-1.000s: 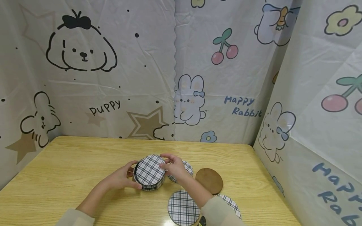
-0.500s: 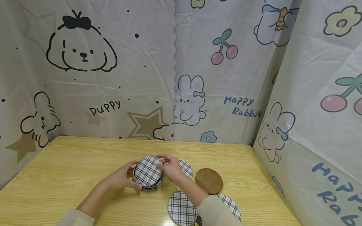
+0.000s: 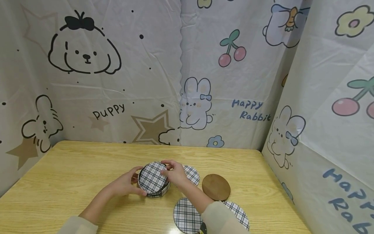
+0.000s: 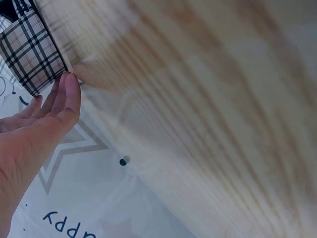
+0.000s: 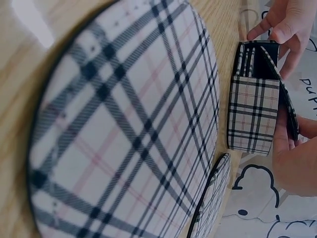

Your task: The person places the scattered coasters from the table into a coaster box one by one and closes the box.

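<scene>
A round plaid coaster holder [image 3: 159,194] stands on the table, with several coasters inside visible in the right wrist view. My left hand [image 3: 125,184] grips its left side, thumb in front and fingers behind; the left wrist view shows those fingertips against the plaid wall [image 4: 33,52]. My right hand [image 3: 176,175] pinches a plaid coaster [image 3: 152,177] at its right edge, over the holder's opening. In the right wrist view this coaster [image 5: 283,89] is tilted, one edge within the holder and the other raised by the fingers.
Plaid coasters lie right of the holder: one behind the right hand [image 3: 193,174], one in front [image 3: 186,216], one partly under the sleeve [image 3: 238,211]. A brown round disc [image 3: 216,187] lies among them. Patterned cloth [image 3: 146,81] hangs behind the wooden table [image 3: 87,159].
My right hand has shifted slightly left with the coaster, which now sits a little lower and further left over the holder. The left hand stays in place.
</scene>
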Motion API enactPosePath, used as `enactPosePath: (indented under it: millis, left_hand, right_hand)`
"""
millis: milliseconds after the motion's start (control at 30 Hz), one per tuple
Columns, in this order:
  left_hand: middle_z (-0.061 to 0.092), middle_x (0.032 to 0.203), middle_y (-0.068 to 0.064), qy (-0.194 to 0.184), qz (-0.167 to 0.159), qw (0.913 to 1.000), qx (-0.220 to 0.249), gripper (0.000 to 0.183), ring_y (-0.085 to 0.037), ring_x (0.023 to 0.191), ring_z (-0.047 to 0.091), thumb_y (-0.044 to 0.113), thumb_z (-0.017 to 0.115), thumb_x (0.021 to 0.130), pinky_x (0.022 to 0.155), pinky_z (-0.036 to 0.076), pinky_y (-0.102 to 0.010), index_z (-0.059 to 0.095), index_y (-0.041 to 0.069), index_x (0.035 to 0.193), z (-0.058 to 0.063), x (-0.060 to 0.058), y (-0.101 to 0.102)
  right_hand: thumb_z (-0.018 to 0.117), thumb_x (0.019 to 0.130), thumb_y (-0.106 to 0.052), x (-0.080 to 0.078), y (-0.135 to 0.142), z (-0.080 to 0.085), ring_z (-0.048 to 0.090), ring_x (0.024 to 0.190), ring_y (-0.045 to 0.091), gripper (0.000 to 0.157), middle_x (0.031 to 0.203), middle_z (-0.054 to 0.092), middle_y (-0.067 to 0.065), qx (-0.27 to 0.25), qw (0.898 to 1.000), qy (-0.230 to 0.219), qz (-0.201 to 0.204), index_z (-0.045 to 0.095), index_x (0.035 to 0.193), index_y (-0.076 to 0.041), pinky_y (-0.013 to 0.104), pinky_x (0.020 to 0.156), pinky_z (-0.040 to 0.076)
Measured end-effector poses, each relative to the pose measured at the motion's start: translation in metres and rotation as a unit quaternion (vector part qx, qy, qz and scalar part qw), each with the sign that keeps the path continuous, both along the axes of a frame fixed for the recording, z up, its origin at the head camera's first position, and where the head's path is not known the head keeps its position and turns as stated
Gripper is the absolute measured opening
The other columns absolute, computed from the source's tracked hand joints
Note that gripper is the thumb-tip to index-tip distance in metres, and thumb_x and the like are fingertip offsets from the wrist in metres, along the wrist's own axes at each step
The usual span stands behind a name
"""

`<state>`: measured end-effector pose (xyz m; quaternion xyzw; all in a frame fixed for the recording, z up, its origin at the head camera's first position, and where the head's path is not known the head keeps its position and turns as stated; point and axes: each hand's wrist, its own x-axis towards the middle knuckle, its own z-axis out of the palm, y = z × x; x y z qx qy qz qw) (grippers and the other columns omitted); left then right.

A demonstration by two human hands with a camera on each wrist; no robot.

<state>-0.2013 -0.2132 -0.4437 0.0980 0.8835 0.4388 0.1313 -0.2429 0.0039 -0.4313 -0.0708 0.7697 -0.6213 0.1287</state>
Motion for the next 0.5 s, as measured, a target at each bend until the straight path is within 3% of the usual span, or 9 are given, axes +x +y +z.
enactPosePath:
  millis: [500]
  left_hand:
    - [0.052, 0.126, -0.022, 0.006, -0.003, 1.0000, -0.002, 0.104, -0.040, 0.117, 0.051, 0.033, 0.084, 0.067, 0.099, 0.043, -0.053, 0.022, 0.000, 0.145, -0.0008, -0.0005, 0.0002]
  right_hand:
    - [0.069, 0.082, -0.004, -0.0032, 0.0034, 0.0018, 0.050, 0.061, 0.009, 0.038, 0.089, 0.052, 0.004, 0.058, 0.998, 0.033, 0.018, 0.062, 0.119, -0.008, 0.022, 0.054, 0.050]
